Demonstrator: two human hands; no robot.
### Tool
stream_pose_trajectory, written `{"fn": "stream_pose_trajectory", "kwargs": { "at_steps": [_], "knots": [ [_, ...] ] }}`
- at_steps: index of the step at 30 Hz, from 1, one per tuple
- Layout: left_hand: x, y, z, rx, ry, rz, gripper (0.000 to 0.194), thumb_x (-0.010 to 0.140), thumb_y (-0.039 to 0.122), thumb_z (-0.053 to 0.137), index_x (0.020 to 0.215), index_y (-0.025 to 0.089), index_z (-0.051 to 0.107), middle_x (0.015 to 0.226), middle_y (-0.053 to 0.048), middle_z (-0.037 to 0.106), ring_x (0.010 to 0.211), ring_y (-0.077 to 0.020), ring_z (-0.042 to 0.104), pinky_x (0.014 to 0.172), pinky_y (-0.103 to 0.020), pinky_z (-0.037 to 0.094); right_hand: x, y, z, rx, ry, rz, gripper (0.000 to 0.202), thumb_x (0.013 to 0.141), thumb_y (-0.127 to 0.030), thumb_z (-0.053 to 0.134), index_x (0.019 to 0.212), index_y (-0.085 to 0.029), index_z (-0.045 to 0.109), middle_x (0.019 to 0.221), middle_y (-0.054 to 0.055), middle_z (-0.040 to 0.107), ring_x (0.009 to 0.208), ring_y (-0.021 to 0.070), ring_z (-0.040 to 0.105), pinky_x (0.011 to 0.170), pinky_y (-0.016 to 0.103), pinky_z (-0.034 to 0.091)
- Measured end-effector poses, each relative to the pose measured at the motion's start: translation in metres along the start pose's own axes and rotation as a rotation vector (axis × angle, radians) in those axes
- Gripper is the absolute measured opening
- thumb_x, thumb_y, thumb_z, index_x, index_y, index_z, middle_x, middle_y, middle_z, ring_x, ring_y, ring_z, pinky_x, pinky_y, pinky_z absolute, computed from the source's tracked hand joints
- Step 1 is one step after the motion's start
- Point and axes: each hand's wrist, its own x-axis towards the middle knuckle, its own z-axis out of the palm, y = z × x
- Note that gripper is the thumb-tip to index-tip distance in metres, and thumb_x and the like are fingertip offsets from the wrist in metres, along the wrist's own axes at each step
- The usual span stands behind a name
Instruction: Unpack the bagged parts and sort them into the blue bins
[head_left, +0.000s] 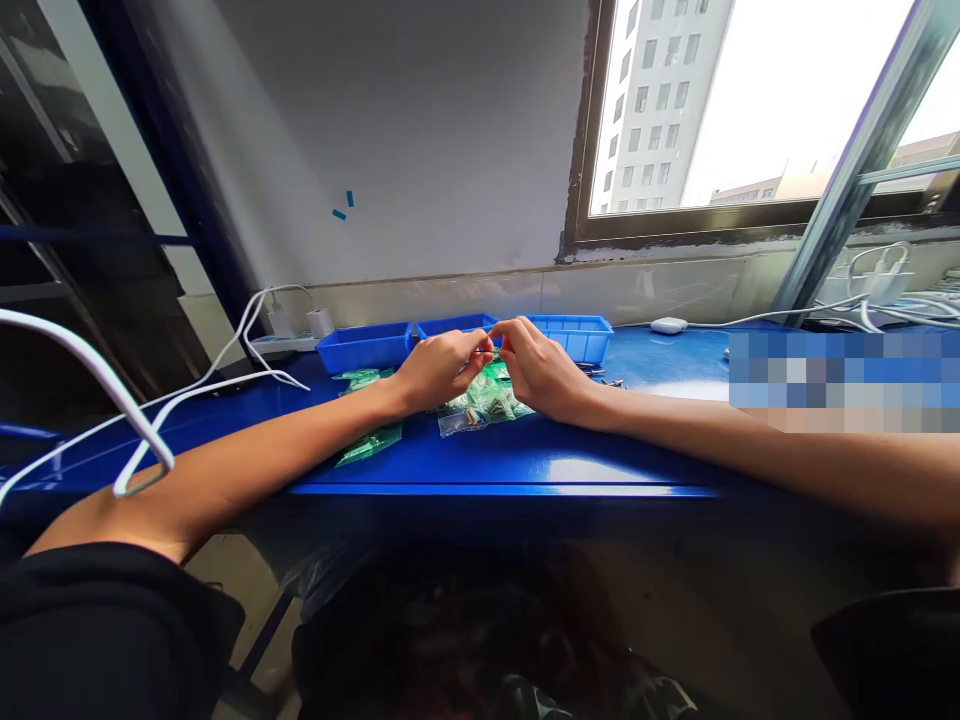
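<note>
My left hand (448, 368) and my right hand (541, 370) meet fingertip to fingertip above the blue table. Both are closed in a pinch. A tiny thin piece shows between the fingertips, too small to name. Just below them lie green plastic packets (495, 390) and a small clear bag (462, 421) with little light-coloured pieces inside. More green packets (373, 443) lie partly under my left forearm.
Three blue bins stand along the wall: a left bin (365, 348), a middle bin (456, 325) and a right bin (574, 337). White cables (247, 330) loop at the left. A white device (668, 325) lies at the back right. The table's front edge (502, 490) runs near me.
</note>
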Motion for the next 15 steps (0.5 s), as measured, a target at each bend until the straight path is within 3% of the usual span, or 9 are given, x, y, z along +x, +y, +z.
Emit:
{"fn": "stream_pose_trajectory", "kwargs": {
  "at_steps": [8, 15],
  "knots": [
    [0.0006, 0.0014, -0.0023, 0.008, -0.026, -0.041, 0.026, 0.095, 0.023, 0.037, 0.099, 0.017, 0.063, 0.097, -0.005, 0.071, 0.087, -0.0194, 0.065, 0.07, -0.027, 0.045, 0.001, -0.0034, -0.004, 0.022, -0.011, 0.011, 0.023, 0.086, -0.015, 0.038, 0.108, -0.016, 0.047, 0.099, 0.011, 0.059, 0.076, 0.0176, 0.052, 0.068, 0.03, 0.041],
    [0.0017, 0.0019, -0.0022, -0.013, -0.078, -0.088, 0.026, 0.092, 0.019, 0.039, 0.1, 0.018, 0.063, 0.092, -0.004, 0.071, 0.081, -0.0183, 0.064, 0.067, -0.026, 0.042, 0.0027, -0.0023, -0.0057, -0.065, -0.047, 0.081, 0.015, 0.087, -0.015, 0.04, 0.092, -0.016, 0.054, 0.092, 0.011, 0.06, 0.072, 0.0177, 0.051, 0.065, 0.029, 0.037]
  ]
}}
